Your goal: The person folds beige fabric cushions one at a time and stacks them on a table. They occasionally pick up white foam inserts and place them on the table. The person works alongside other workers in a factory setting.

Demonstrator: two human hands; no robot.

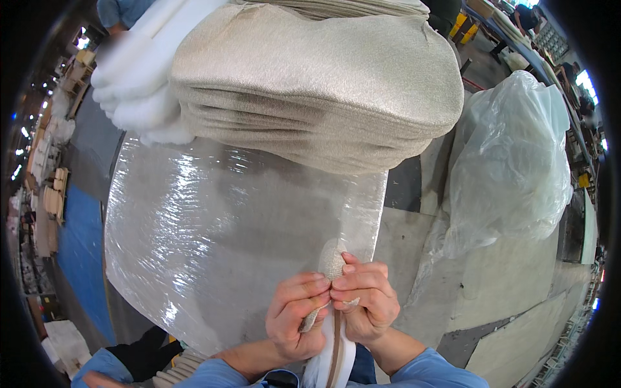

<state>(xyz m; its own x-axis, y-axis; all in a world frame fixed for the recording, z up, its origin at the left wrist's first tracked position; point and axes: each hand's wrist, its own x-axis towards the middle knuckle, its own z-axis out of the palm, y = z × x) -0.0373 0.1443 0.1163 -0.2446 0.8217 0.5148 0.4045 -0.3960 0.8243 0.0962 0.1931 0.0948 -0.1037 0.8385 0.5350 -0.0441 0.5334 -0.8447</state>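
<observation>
Close to my body, both hands pinch a beige woven fabric cover (332, 264) at its edge. My left hand (292, 317) is closed, with thumb and fingertips on the fabric and a loose flap of it hanging below them. Against it, fingertips nearly touching, my right hand (366, 302) is closed on the same cover. From under the hands a white padded strip (347, 359) with a brown band (334, 349) along it runs down toward my lap. The exact spot being pinched is hidden by my fingers.
A plastic-wrapped table (259, 207) lies before me. At its far side rests a stack of beige cushion covers (317, 71), with white fluffy padding (139, 84) on the left. A large clear plastic bag (514, 161) stands at right. Other people are at the edges.
</observation>
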